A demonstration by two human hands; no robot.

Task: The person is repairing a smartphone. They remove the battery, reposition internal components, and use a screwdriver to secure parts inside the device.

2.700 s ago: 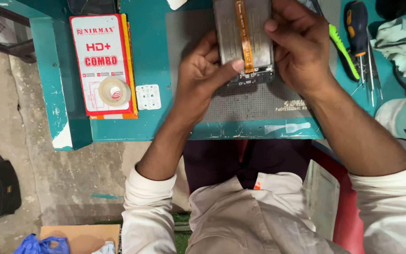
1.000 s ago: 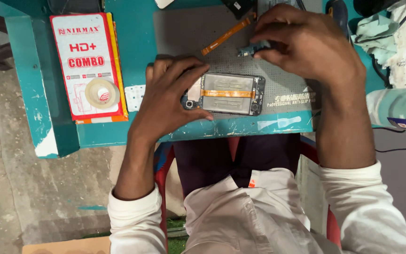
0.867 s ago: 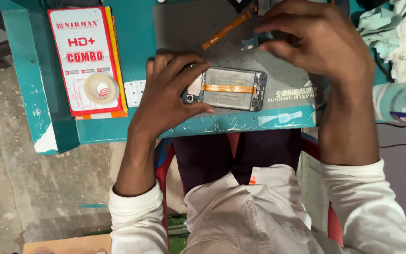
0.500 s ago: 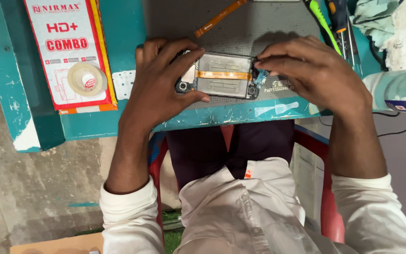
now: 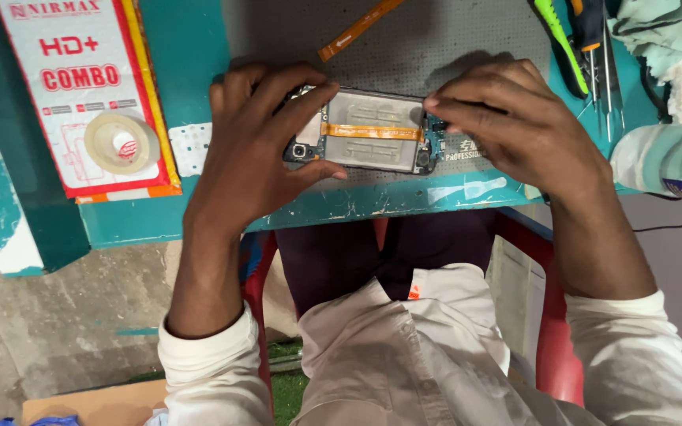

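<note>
Seated at a teal workbench (image 5: 199,47), a person is bending over an opened phone (image 5: 369,140) that is lying lengthwise on a grey work mat (image 5: 451,39) near the bench's front edge. The left hand (image 5: 250,150) is arching over the phone's camera end, fingers curled across the top and thumb pressing along the lower side, clamping the body in place. The right hand (image 5: 515,126) is hovering at the opposite end, fingertips bunched together and pinching at the edge there; whether anything is caught between them cannot be told. An orange ribbon cable (image 5: 372,132) is running along the exposed inside of the phone. A loose orange flex strip (image 5: 361,28) is lying on the mat beyond the hands, a roll of tape (image 5: 122,142) is sitting on a red and white package (image 5: 80,71) to the left, and screwdrivers (image 5: 586,39) are resting to the right.
</note>
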